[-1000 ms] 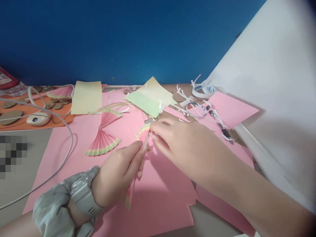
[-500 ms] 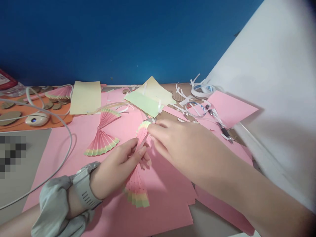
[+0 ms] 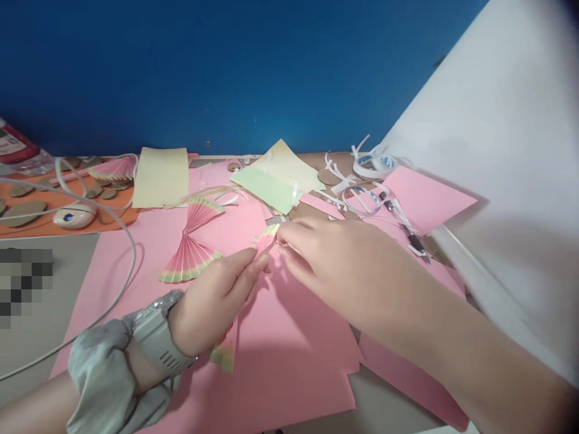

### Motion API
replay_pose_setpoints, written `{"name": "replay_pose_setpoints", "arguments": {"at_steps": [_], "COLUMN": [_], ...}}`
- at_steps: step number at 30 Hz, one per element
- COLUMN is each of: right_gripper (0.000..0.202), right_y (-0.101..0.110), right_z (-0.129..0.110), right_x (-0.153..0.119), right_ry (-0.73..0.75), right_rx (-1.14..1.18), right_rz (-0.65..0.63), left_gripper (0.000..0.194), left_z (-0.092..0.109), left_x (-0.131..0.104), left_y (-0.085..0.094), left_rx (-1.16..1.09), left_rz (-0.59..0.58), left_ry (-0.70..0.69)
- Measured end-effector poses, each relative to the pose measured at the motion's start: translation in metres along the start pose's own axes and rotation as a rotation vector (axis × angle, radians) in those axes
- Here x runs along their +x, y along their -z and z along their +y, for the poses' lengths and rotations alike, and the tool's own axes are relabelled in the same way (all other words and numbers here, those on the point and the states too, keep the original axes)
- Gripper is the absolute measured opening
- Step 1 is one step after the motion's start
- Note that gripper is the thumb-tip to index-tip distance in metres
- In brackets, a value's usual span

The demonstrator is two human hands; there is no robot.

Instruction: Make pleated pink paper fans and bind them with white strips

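A pleated paper fan (image 3: 265, 240), pink with dark specks and a yellow-green border, is pinched in my left hand (image 3: 221, 295). My left fingers hide its middle, and the lower end shows below them. At the fan's upper right edge, my right hand (image 3: 321, 259) is closed, thumb and fingertips together. A thin white strip (image 3: 286, 245) shows between these fingers; how far it is attached to the fan is hidden. Left of my hands, a second pleated fan piece (image 3: 190, 256) without visible specks lies spread on the pink paper (image 3: 294, 374).
Yellow and green sheets (image 3: 266, 187) lie at the back. To the right are tape rolls (image 3: 373, 166), paper scraps, a pen (image 3: 414, 241) and a pink sheet (image 3: 429, 196). A white device (image 3: 75, 216) with a looping cable and cardboard discs (image 3: 25, 213) occupy the left.
My left hand has turned and shifted over the fan, covering more of it, and the fan's lower end has swung left. My right hand stays at the upper edge. The view has shifted slightly.
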State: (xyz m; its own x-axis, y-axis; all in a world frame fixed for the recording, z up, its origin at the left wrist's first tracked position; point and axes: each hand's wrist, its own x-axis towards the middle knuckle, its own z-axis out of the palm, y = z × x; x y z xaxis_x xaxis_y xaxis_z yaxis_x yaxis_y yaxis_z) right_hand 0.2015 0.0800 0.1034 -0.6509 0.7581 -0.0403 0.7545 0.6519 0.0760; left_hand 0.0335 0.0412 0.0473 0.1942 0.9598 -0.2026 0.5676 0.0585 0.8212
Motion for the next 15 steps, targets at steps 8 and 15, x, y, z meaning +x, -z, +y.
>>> {"name": "replay_pose_setpoints", "arguments": {"at_steps": [8,15], "right_gripper": [0.017,0.013], "right_y": [-0.0014,0.0048], "right_z": [0.005,0.0089], "right_x": [-0.0004,0.0014], "right_ry": [-0.068,-0.051], "right_rx": [-0.044,0.039], "right_rz": [0.07,-0.027], "left_gripper": [0.033,0.033], "left_z": [-0.0032,-0.0021], "left_x": [0.0007,0.0026], "left_y": [-0.0022,-0.0004], "left_rx": [0.109,0.151], "left_rz": [-0.012,-0.064], "left_ry": [-0.042,-0.047]}}
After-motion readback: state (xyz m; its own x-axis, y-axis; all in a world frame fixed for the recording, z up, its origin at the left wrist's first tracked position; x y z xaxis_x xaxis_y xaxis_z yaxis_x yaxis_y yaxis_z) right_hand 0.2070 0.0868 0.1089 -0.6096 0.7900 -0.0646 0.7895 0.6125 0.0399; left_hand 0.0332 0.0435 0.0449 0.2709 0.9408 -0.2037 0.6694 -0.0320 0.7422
